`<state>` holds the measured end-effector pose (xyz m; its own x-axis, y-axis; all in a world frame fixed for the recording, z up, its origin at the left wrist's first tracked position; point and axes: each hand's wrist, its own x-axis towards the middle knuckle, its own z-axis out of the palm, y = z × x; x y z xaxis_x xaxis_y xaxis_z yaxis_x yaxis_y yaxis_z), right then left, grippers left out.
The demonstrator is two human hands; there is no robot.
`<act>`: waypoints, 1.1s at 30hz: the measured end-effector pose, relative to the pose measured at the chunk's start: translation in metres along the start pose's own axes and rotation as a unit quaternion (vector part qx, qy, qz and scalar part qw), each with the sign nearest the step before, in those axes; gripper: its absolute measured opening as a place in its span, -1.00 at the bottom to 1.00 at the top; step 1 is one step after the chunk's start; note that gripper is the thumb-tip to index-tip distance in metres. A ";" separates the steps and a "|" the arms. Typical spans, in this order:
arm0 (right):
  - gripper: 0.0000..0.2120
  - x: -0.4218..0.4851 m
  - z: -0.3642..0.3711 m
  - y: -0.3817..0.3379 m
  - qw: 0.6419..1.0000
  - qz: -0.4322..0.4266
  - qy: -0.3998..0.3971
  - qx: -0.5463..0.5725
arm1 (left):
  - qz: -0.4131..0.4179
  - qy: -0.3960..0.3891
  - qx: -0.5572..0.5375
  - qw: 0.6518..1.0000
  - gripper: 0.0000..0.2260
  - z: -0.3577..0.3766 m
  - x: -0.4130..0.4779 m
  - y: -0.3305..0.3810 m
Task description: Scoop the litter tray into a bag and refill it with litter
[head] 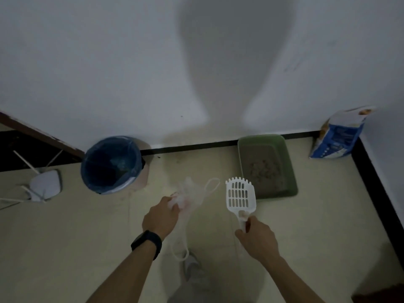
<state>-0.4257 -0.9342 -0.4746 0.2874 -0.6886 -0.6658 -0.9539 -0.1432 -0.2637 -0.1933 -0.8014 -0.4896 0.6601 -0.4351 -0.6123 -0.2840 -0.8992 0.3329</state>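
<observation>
Both fists busy: your left hand (162, 217) clutches the thin clear plastic bag (189, 196), your right hand (256, 239) grips the white slotted plastic scoop (240, 197); shake that bag open before reaching the green litter tray (290, 169).

a single head-worn wide-angle view looks steeply down from standing height at the floor (87, 237) and facing wall (109, 62).

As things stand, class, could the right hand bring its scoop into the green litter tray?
Probably yes. The right hand grips the white scoop by its handle. The green litter tray lies uncovered just ahead and to the right, and nothing stands between them.
</observation>
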 end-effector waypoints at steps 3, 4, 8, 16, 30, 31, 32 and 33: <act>-0.78 0.032 0.024 0.009 1.000 0.011 -0.020 -0.005 | -0.018 -0.007 -0.005 1.000 -0.68 0.027 0.024 -0.008; -0.77 0.042 0.032 0.012 1.000 0.014 -0.027 -0.007 | -0.022 -0.010 -0.009 1.000 -0.67 0.036 0.031 -0.010; -0.76 0.085 0.058 0.026 0.998 0.019 -0.054 -0.032 | -0.027 -0.014 -0.028 0.999 -0.68 0.073 0.057 -0.013; -0.75 0.189 0.137 0.065 0.996 0.000 -0.071 -0.047 | -0.026 0.027 -0.080 0.996 -0.65 0.171 0.118 -0.030; -0.74 0.390 0.231 0.077 0.993 -0.094 -0.026 -0.073 | -0.091 0.165 -0.340 0.921 -0.68 0.288 0.279 -0.045; -0.75 0.402 0.233 0.072 0.993 -0.102 -0.022 -0.063 | -0.100 0.157 -0.387 0.903 -0.69 0.290 0.291 -0.044; -0.76 0.414 0.235 0.068 0.992 -0.112 -0.018 -0.056 | -0.108 0.141 -0.433 0.884 -0.72 0.292 0.301 -0.044; -0.75 0.425 0.236 0.063 0.991 -0.124 -0.013 -0.054 | -0.114 0.123 -0.472 0.865 -0.76 0.292 0.311 -0.045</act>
<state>-0.3437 -1.0682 -0.9396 0.5152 -0.6048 -0.6073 -0.8568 -0.3815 -0.3470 -0.1784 -0.9097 -0.9049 0.7847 -0.1243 -0.6073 0.4920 -0.4711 0.7321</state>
